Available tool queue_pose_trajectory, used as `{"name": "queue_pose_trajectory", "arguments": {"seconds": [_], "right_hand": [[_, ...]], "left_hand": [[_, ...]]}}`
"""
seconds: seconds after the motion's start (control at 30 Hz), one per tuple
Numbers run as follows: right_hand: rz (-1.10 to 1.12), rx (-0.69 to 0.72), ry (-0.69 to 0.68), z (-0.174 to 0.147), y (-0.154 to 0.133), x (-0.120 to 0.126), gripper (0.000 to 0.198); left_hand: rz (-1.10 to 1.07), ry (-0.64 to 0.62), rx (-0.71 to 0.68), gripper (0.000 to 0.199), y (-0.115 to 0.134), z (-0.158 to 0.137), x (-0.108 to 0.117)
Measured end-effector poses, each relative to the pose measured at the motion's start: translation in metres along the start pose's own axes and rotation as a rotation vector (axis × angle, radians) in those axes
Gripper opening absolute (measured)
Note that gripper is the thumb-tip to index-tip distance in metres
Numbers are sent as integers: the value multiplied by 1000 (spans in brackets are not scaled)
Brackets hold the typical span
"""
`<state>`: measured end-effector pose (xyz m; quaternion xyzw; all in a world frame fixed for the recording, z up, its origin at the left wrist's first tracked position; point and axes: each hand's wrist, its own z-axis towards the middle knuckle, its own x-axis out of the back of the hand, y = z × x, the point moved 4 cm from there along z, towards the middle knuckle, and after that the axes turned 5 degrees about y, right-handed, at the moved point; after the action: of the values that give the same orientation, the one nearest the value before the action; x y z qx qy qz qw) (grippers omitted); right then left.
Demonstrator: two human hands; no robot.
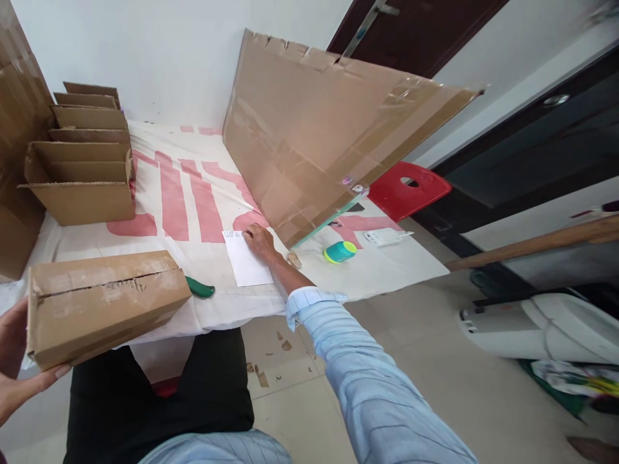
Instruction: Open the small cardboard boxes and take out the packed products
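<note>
A closed, taped cardboard box (111, 296) lies tilted at the front left of the table. My left hand (19, 367) grips its left end, thumb along the lower edge. On the cloth to the right is a white sheet of paper (249, 264) with some handwriting along its top. My right hand (258, 240) rests on the sheet's upper right part with fingers curled together; what they hold, if anything, is hidden. A green curved-handled tool (200, 287) sticks out beside the box's right end, partly covered by it.
Opened cardboard boxes (87, 203) stand in a row at the back left. A large cardboard panel (333, 135) leans upright behind my right hand. Near its foot are a teal-and-yellow round container (340, 252) and a white device (385, 236). Beyond is a red chair (406, 190).
</note>
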<state>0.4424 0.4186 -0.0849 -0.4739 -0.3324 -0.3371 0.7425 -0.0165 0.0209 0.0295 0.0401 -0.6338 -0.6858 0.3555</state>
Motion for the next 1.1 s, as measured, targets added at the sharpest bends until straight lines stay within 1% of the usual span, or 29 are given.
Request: {"name": "queue_pose_trajectory", "arguments": {"seconds": [0.13,0.23,0.33,0.4,0.53,0.63,0.73,0.8,0.87,0.93,1.03,1.1], "right_hand": [[6,33,-19,0,2,2,12],[19,52,-13,-5,-1,5,10],[27,40,36,-17,-5,10,16],[32,23,84,-25,-11,14,20],[56,23,176,-41,-31,26,22],[105,62,221,-48,-59,34,22],[192,138,226,-52,-101,39,23],[269,225,223,-55,-140,46,25],[365,386,230,-63,-189,63,23],[418,556,222,-79,-245,86,20],[453,794,190,-112,-327,122,18],[433,968,149,-136,-372,138,18]], "left_hand": [[6,12,-4,106,-5,-2,0],[0,-13,-63,103,-7,-4,-3],[-19,-63,-129,102,-9,-6,-5],[-24,-76,-145,103,-10,-7,-5],[5,-58,-132,104,-7,-11,-6],[27,-36,-149,105,3,-21,-9],[39,-35,-194,105,14,-32,-13],[29,-34,-222,106,19,-36,-16],[18,-13,-250,108,22,-40,-18],[16,5,-277,109,26,-43,-21],[34,27,-311,108,32,-48,-25],[48,54,-333,107,38,-50,-28]]}}
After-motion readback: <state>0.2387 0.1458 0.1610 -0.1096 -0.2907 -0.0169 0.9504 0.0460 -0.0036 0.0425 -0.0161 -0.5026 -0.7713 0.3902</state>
